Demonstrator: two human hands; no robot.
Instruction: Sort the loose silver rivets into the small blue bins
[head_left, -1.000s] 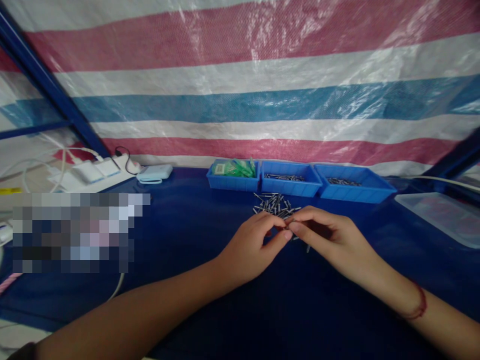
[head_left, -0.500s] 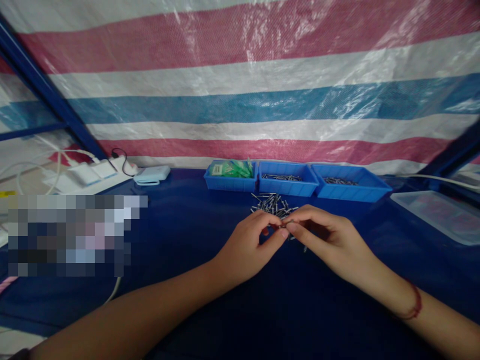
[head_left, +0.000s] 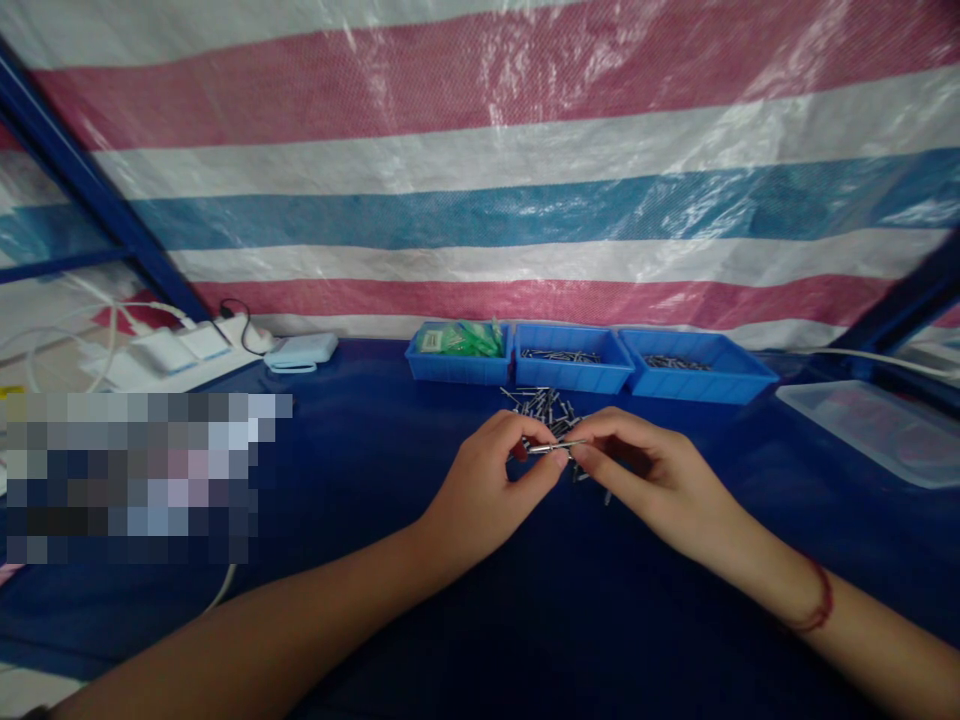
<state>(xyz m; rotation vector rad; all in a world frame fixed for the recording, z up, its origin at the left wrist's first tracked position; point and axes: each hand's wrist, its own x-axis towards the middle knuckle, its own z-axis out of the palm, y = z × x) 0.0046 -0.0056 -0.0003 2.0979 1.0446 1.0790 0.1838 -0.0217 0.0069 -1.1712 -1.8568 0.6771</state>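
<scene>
A slim silver blind rivet (head_left: 541, 449) lies sideways between my two hands, just above the dark blue table. My left hand (head_left: 487, 485) pinches its thicker end between thumb and fingertips. At its thin end, the thumb and forefinger of my right hand (head_left: 656, 475) are closed on the pin. Right behind my fingertips, a loose pile of blind rivets (head_left: 547, 405) is spread on the table, partly covered by my hands.
Three blue bins stand at the back: one with green packets (head_left: 472, 340), a middle bin (head_left: 577, 378) and a right bin (head_left: 697, 385) with small metal pieces. A clear plastic lid or tray (head_left: 847, 425) lies right. A power strip (head_left: 217, 362) and light-blue device (head_left: 300, 350) are left.
The rivet now shows lengthwise between my hands, where before it was mostly hidden by my fingertips. My left fingers have shifted slightly left, and my right hand stays nearly in place.
</scene>
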